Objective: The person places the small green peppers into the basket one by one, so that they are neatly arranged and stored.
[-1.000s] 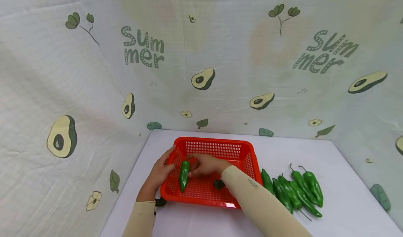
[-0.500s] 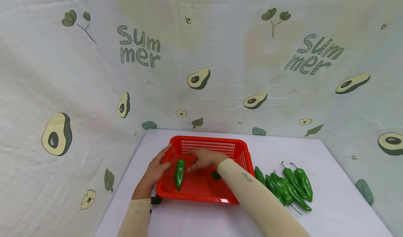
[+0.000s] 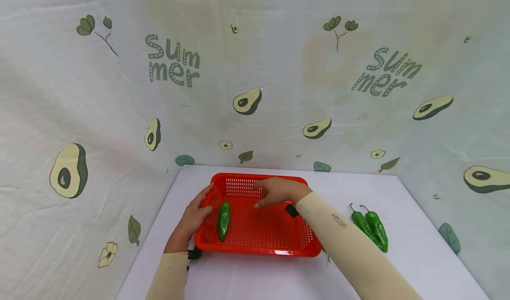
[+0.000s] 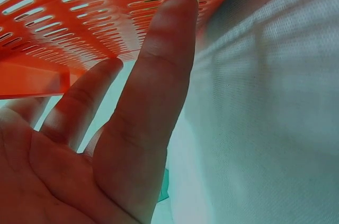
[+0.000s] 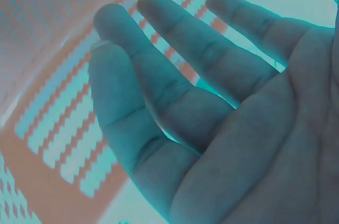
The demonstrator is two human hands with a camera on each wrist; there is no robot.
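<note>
Green pepper: here it is [image 3: 224, 221], lying inside the basket, just beside the left thumb and well apart from the right fingertips, stem toward the far side.
Left hand: this one [image 3: 193, 218] rests at the basket's side, thumb across the rim, fingers nearly straight against the slotted wall; whether it squeezes, I cannot tell.
Right hand: up above the basket [image 3: 277, 190], fingers softly bent, a clear gap between thumb and forefinger, nothing in its hold!
Red basket: slotted walls, front rim [image 3: 255, 250] on the near side of both hands, floor stretching below the right one.
Loose peppers: two show whole [image 3: 377, 230], stems pointing away, out past the right hand and its forearm; a sliver of green and a thin stem peek out by the basket corner.
Sleeves: pale, behind each hand, the right one [image 3: 346, 242] lettered.
Table: white [image 3: 255, 278], under it all.
Backdrop: printed cloth [image 3: 279, 70] beyond both hands, avocados and "summer" lettering.
</note>
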